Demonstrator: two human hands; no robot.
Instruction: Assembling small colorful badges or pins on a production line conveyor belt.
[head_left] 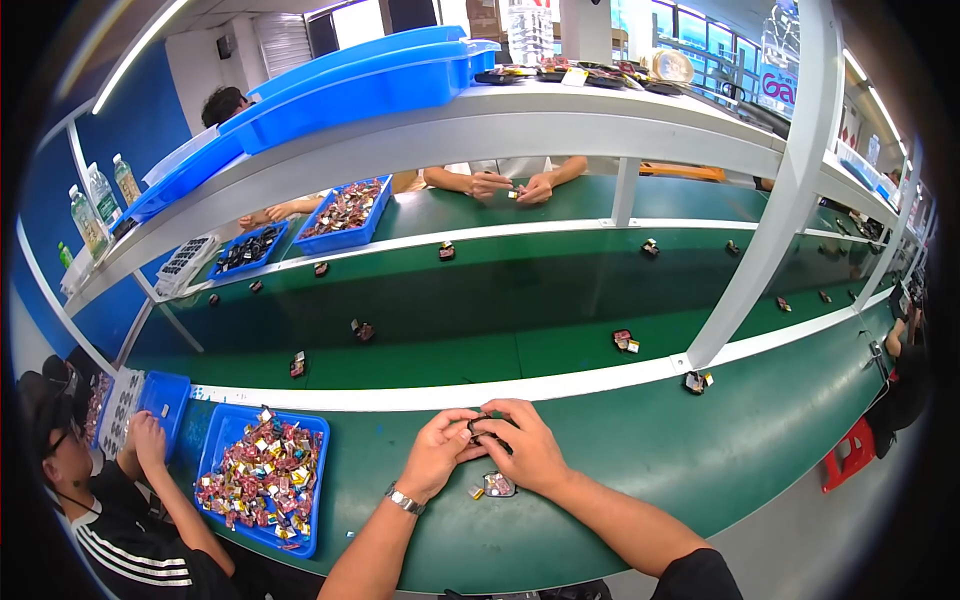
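Observation:
My left hand (438,452) and my right hand (528,447) meet over the green worktop (440,555), fingers closed round a small black plastic part (484,430). The fingers cover much of it, so its full shape is hidden. Just below my hands, a small black housing (500,487) with reddish parts inside lies on the worktop, a yellow-and-white tab beside it. To the left of my left hand stands a blue bin (324,470) heaped with small reddish pieces (262,475) bearing white and yellow tabs.
Beyond a white rail (420,398) runs a green belt (480,345) with several small assemblies. A slanted white post (765,210) rises at right. Blue trays (350,95) sit on the overhead shelf. One person works at left beside another blue tray (180,385); another's hands (537,188) work opposite.

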